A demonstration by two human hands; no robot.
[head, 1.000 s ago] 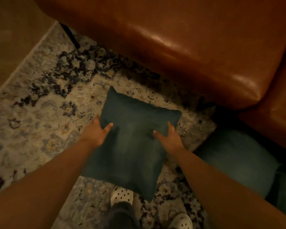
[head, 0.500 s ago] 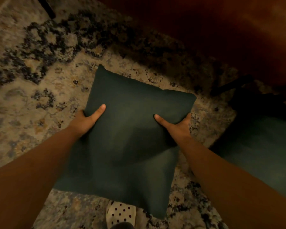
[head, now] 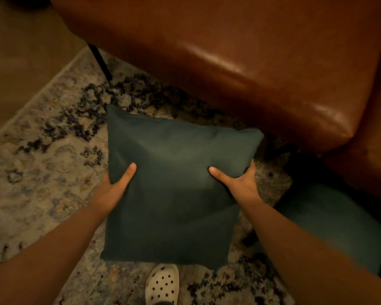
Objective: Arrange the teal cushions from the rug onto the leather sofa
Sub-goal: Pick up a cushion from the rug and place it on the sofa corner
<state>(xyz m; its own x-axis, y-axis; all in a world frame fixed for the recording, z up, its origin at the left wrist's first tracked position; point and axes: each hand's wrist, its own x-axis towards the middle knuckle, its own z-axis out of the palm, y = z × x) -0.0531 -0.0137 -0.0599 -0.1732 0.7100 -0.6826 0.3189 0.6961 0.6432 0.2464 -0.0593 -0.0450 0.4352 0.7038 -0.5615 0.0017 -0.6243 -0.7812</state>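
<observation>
Left hand (head: 113,190): we clamp the left edge of the teal cushion (head: 174,190), thumb laid flat on its top face, fingers tucked out of sight beneath.
Right hand (head: 238,183): we pinch the cushion's right edge the same way, thumb pointing inward across the fabric, the other fingers wrapped around the side and hidden under it.
Teal cushion: held between our two hands in front of the sofa, square, face up and slightly rotated, its far corners nearest the sofa base; we cannot tell whether its near edge is clear of the rug.
Second teal cushion (head: 330,225): lies on the floor to our right, just beside the held one, partly in shadow below the sofa's corner.
Leather sofa (head: 251,51): brown, glossy, fills the top and right of our view; one dark thin leg (head: 100,61) stands at its left end.
Rug (head: 42,168): pale with dark mottled pattern, under the cushions and us; bare floor (head: 20,51) beyond its left edge.
Shoe (head: 162,285): white, perforated, on the rug just below the held cushion.
</observation>
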